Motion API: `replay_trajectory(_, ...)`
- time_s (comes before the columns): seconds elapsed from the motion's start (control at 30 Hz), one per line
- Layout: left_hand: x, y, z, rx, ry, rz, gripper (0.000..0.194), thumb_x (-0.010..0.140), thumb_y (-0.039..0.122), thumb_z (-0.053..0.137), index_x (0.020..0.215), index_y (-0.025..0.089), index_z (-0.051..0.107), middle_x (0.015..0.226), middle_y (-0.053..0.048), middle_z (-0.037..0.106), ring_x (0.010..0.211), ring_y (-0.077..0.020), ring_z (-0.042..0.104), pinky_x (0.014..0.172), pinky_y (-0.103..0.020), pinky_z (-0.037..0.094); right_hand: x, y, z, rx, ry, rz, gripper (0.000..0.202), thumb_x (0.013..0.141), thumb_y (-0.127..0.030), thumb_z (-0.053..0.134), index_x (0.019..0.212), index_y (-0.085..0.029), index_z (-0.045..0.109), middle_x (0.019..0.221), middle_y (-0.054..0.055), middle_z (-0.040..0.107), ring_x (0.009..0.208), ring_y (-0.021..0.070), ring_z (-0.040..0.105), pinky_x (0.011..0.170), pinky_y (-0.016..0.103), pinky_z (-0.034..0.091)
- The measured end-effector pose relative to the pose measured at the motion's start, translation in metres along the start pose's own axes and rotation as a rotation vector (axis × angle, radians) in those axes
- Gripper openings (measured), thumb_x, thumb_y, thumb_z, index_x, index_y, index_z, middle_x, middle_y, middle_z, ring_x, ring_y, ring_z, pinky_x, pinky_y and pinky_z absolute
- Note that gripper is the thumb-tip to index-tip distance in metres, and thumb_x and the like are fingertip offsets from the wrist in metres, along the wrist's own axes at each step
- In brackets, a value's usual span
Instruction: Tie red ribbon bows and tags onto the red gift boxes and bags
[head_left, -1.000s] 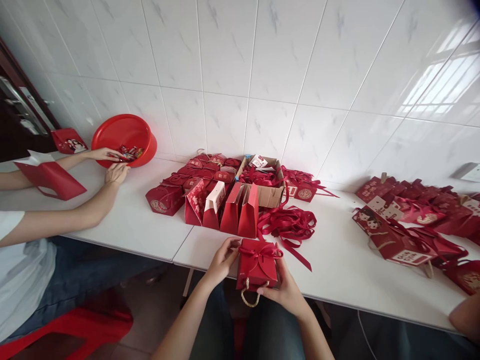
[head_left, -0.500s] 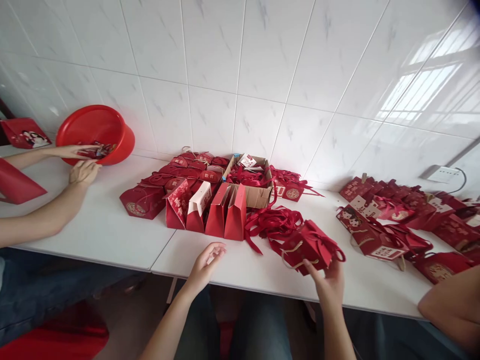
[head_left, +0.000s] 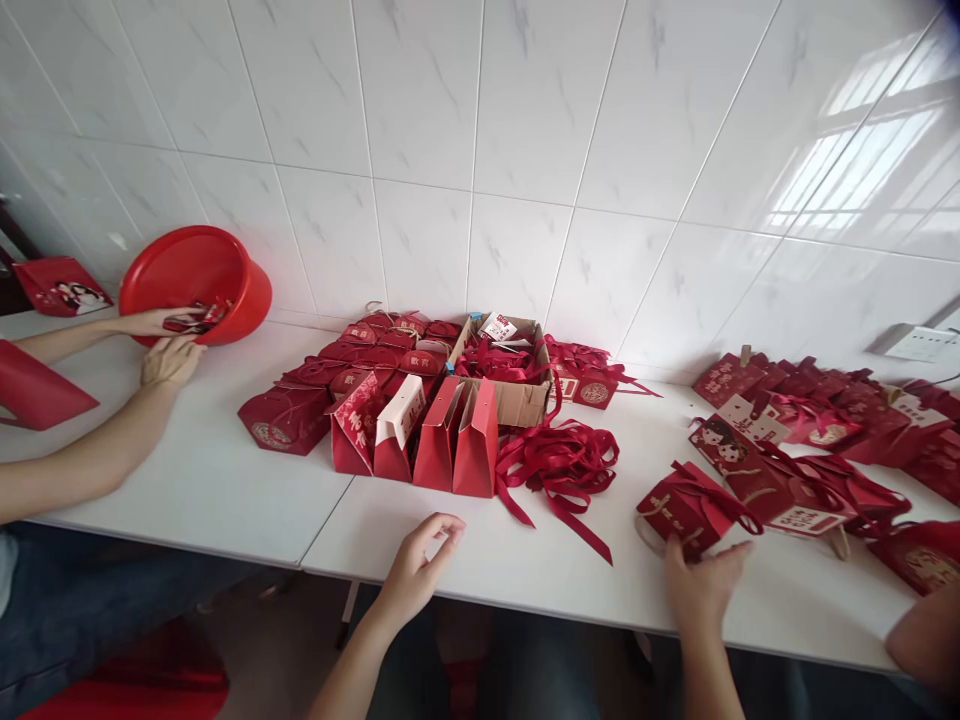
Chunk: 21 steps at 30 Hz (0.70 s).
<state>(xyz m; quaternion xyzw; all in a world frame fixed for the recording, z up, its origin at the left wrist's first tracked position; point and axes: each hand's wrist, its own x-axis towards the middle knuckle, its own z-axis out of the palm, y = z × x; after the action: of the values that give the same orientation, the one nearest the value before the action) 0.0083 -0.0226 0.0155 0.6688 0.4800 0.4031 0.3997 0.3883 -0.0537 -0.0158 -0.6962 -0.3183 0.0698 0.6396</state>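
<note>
Red card box with dark-red ribbon and beige cord handle (head_left: pixel 688 508): one, at the right of the white table (head_left: pixel 225 500), just left of the ribbon-tied red card boxes (head_left: pixel 795 495) grouped there.
My right hand (head_left: pixel 703 588): thumb against the box's near side, fingers stretched out to its right; I cannot tell whether they grip it.
My left hand (head_left: pixel 421 562): empty, fingers loosely curled, above the table's front edge.
Loose dark-red satin ribbon (head_left: pixel 574 460): one tangled heap, two tails trailing toward me, between my hands and farther back.
Upright red card boxes (head_left: pixel 474 450): four in a row, left of the heap; one shows a white face.
Brown cardboard carton (head_left: pixel 517 403): one, behind the row, holding ribbon and a white printed card.
Round red plastic basin (head_left: pixel 150 275): one, at far left, tilted, small wrapped pieces inside.
Co-worker's hands (head_left: pixel 172 362): one inside the basin, one just before it.
</note>
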Motion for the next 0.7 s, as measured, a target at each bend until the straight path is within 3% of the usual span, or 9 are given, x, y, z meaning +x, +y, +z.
replay_trajectory(0.17, -0.001, 0.001, 0.003, 0.028, 0.016, 0.058, 0.022, 0.092, 0.038, 0.049, 0.097, 0.021, 0.063, 0.102, -0.007, 0.063, 0.098, -0.0211, 0.058, 0.089, -0.032, 0.045, -0.012, 0.001, -0.010, -0.029, 0.304, 0.138, 0.093, 0.064, -0.049, 0.074, 0.138, -0.013, 0.031, 0.136, 0.027, 0.033, 0.119, 0.0387, 0.049, 0.083, 0.052, 0.053)
replay_trajectory(0.27, -0.001, 0.002, 0.004, 0.045, 0.019, 0.072, 0.022, 0.092, 0.037, 0.049, 0.096, 0.021, 0.062, 0.102, -0.008, 0.062, 0.099, -0.0214, 0.058, 0.089, -0.033, 0.046, -0.020, 0.002, -0.014, -0.047, 0.353, 0.164, 0.075, 0.068, -0.055, 0.071, 0.126, -0.017, 0.043, 0.110, 0.018, 0.053, 0.094, 0.0317, 0.060, 0.072, 0.046, 0.053)
replay_trajectory(0.33, -0.002, 0.002, 0.004, 0.057, 0.020, 0.075, 0.021, 0.092, 0.037, 0.049, 0.095, 0.021, 0.062, 0.102, -0.008, 0.061, 0.098, -0.0215, 0.057, 0.089, -0.033, 0.046, -0.022, 0.003, -0.017, -0.069, 0.325, 0.172, 0.065, 0.072, -0.060, 0.065, 0.118, -0.017, 0.049, 0.096, 0.012, 0.057, 0.081, 0.0288, 0.060, 0.065, 0.044, 0.051)
replay_trajectory(0.4, -0.002, 0.003, 0.004, 0.065, 0.023, 0.074, 0.021, 0.092, 0.037, 0.049, 0.095, 0.021, 0.062, 0.103, -0.008, 0.061, 0.098, -0.0219, 0.057, 0.090, -0.033, 0.046, -0.021, 0.004, -0.019, -0.091, 0.246, 0.153, 0.059, 0.077, -0.064, 0.057, 0.113, -0.017, 0.054, 0.091, 0.012, 0.060, 0.079, 0.0286, 0.060, 0.064, 0.042, 0.050)
replay_trajectory(0.47, -0.002, 0.004, 0.004, 0.070, 0.023, 0.072, 0.021, 0.092, 0.038, 0.049, 0.095, 0.021, 0.062, 0.103, -0.009, 0.062, 0.099, -0.0223, 0.057, 0.090, -0.034, 0.047, -0.020, 0.003, -0.019, -0.101, 0.085, 0.099, 0.057, 0.080, -0.065, 0.050, 0.109, -0.017, 0.059, 0.092, 0.012, 0.064, 0.084, 0.0298, 0.062, 0.068, 0.042, 0.051)
replay_trajectory(0.6, -0.001, 0.006, 0.006, 0.082, -0.006, 0.064, 0.024, 0.093, 0.038, 0.046, 0.092, 0.021, 0.062, 0.097, -0.007, 0.064, 0.095, -0.0220, 0.060, 0.090, -0.034, 0.047, -0.017, -0.007, -0.010, -0.115, -0.409, -0.049, 0.044, 0.064, -0.060, 0.070, 0.084, -0.021, 0.074, 0.091, 0.009, 0.072, 0.091, 0.0317, 0.064, 0.084, 0.044, 0.050)
replay_trajectory(0.7, -0.002, 0.009, 0.007, 0.101, -0.032, 0.047, 0.024, 0.094, 0.038, 0.045, 0.089, 0.022, 0.063, 0.093, -0.006, 0.066, 0.092, -0.0219, 0.062, 0.087, -0.033, 0.048, -0.016, -0.014, -0.004, -0.131, -0.598, -0.110, 0.032, 0.060, -0.051, 0.077, 0.079, -0.025, 0.077, 0.094, 0.009, 0.073, 0.097, 0.0330, 0.062, 0.094, 0.050, 0.045)
